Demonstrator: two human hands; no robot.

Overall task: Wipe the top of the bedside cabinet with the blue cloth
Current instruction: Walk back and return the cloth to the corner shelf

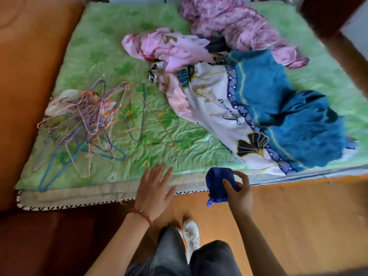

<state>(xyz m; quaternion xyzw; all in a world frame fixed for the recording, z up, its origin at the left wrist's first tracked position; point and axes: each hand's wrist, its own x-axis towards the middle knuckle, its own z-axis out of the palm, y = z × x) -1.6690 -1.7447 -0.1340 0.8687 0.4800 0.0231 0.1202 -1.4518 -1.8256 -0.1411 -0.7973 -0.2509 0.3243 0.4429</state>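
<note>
Okay: two hands, one cloth. Right hand [239,194] gripping folded blue cloth [218,183], above near bed edge. Left hand [156,189] flat, fingers spread, holding nothing, over green blanket [99,46] edge. One tangled pile of wire hangers [85,124], count unclear. One bedding heap [239,96]. One white shoe [191,234] on wooden floor [298,216].

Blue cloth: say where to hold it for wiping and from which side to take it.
The blue cloth hangs bunched from the right hand, pinched at its right edge. Better to gather the broad upper part into the palm, coming from the right, leaving the dangling lower corner free; the open left hand could help fold it.
</note>
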